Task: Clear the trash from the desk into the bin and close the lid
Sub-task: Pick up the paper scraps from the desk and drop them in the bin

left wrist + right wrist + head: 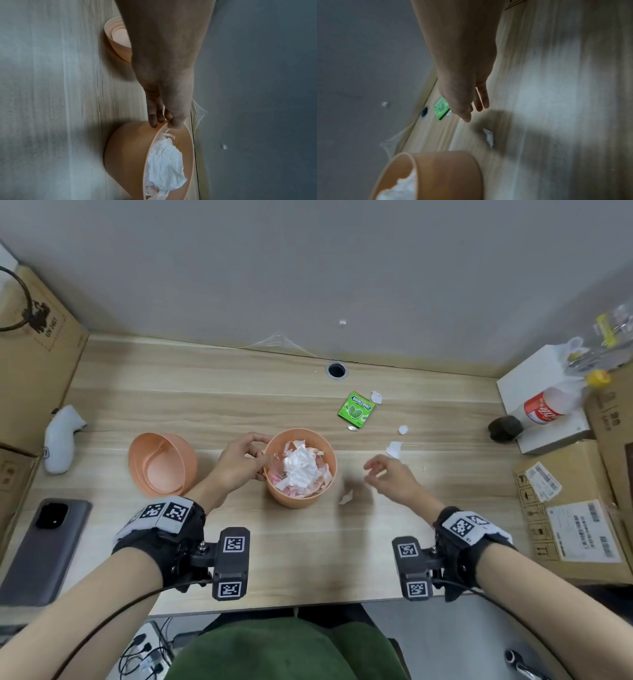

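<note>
Wood-grain desk [171, 392] against a grey wall. Left hand [239, 460] pinches the rim of the orange bin [301, 498], thumb inside and fingers outside. Right hand [390, 474] hovers with fingers loosely spread, holding nothing. The bin already holds crumpled paper; judging by this, clearing is partway done. A paper scrap [346, 497] lies beside the bin, with more scraps [394, 448] and a green gum pack [355, 409] beyond. The lid [161, 463] sits off, left of the bin. A phone [44, 546] and cardboard boxes [568, 515] crowd the edges.

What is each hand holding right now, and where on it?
The left hand pinches the orange bin at its rim, thumb inside. The right hand holds nothing.
</note>
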The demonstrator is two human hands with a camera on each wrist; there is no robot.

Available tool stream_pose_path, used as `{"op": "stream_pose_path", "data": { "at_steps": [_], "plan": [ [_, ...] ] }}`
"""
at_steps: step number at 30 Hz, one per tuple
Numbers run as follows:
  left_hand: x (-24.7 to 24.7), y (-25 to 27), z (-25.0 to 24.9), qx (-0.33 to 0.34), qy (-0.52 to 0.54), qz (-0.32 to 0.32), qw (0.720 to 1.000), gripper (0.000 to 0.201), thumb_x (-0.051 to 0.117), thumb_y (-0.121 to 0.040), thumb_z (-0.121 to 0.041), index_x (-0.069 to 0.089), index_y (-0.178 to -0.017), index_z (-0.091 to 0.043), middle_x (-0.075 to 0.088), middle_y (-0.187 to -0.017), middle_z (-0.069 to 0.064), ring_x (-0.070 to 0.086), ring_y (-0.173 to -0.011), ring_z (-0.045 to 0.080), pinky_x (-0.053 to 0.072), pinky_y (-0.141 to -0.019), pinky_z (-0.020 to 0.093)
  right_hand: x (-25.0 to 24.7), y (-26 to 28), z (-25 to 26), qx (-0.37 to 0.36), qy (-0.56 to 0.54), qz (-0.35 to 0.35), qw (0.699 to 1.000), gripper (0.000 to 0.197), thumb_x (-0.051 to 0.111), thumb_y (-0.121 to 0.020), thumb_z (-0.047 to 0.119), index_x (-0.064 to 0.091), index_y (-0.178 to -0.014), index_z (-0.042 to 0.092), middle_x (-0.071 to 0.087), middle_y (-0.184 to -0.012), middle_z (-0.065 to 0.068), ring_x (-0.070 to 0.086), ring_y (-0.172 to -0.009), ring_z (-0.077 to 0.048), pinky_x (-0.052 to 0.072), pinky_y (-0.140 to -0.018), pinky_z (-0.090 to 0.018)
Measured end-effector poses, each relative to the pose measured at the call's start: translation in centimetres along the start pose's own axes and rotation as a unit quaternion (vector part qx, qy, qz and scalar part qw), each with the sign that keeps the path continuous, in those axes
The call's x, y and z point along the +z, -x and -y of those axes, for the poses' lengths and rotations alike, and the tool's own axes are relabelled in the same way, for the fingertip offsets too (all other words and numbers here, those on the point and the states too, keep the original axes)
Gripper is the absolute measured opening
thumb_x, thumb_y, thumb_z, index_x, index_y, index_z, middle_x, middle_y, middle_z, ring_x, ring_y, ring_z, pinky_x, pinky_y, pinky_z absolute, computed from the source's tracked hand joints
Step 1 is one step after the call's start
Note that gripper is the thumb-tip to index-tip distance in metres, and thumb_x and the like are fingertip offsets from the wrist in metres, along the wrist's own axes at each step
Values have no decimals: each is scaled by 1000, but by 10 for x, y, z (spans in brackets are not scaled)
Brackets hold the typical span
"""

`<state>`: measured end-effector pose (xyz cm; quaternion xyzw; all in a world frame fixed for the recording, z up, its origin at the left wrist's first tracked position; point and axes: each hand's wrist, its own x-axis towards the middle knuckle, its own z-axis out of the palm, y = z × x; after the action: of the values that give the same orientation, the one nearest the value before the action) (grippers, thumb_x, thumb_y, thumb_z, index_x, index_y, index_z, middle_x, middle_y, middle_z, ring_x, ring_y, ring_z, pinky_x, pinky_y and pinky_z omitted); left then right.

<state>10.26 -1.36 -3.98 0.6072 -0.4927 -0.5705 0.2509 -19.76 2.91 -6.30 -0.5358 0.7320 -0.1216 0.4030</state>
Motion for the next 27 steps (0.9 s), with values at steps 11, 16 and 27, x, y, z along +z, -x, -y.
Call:
{"op": "stream_pose_path", "data": {
  "at_steps": [11,16,27],
  "plan": [
    [-18,10,13,-28,14,-16,999,32,67,-86,-6,63,-116,-17,59,-83,9,64,-65,17,60,-65,25,68,-4,-3,-25,149,35,988,16,62,-82,16,64,-95,7,70,-98,-12,61,-98,-33,38,-70,-26],
    [-17,11,8,-30,15,-12,999,33,66,-85,-5,63,-115,-17,58,-82,8,64,-66,18,60,-66,27,46,-15,17,-13,51,-19,998,7,60,-83,18,64,-80,14,66,-69,-6,62,-77,-25,43,-69,-27],
    [1,-5,-9,-17,-12,9,1000,28,66,-85,-5,64,-109,-19,58,-80,13,61,-65,22,58,-63,30,0,-9,104,-199,-35,61,977,14,57,-88,11,70,-94,10,65,-86,6,54,-63,5,44,-63,-9]
  ]
}}
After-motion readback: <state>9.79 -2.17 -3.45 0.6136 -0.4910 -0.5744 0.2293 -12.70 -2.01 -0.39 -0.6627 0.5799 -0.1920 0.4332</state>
